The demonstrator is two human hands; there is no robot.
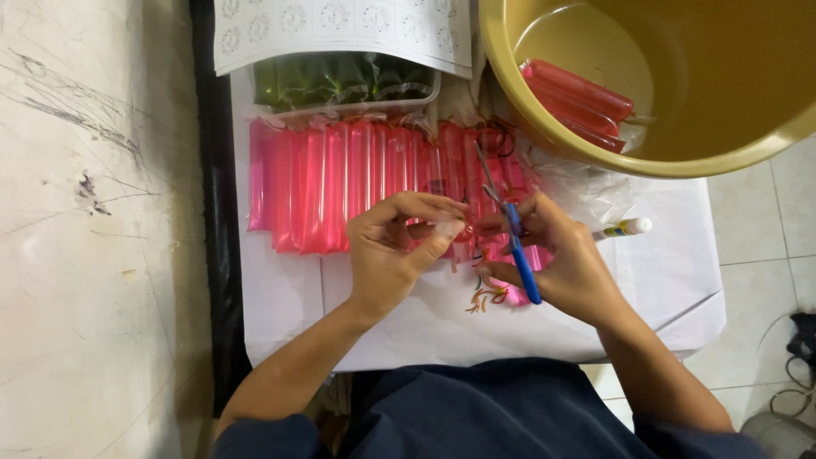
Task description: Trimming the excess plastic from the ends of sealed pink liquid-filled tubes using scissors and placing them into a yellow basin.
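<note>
A row of long pink liquid-filled plastic tubes [323,191] lies side by side on a white sheet [654,280]. My left hand [393,246] pinches the end of one pink tube at the middle of the row. My right hand [557,255] holds blue-handled scissors [512,234], blades pointing up toward the tubes' tied ends, and also touches the same tube. A few rubber bands [482,297] lie on the sheet just below my hands.
A large yellow basin [544,127] at top right holds several red tubes [578,102]. A clear tray of green tubes [344,81] sits behind the pink row, under a printed paper [340,25]. A white marker [625,228] lies right of my hand. A pale wall stands left.
</note>
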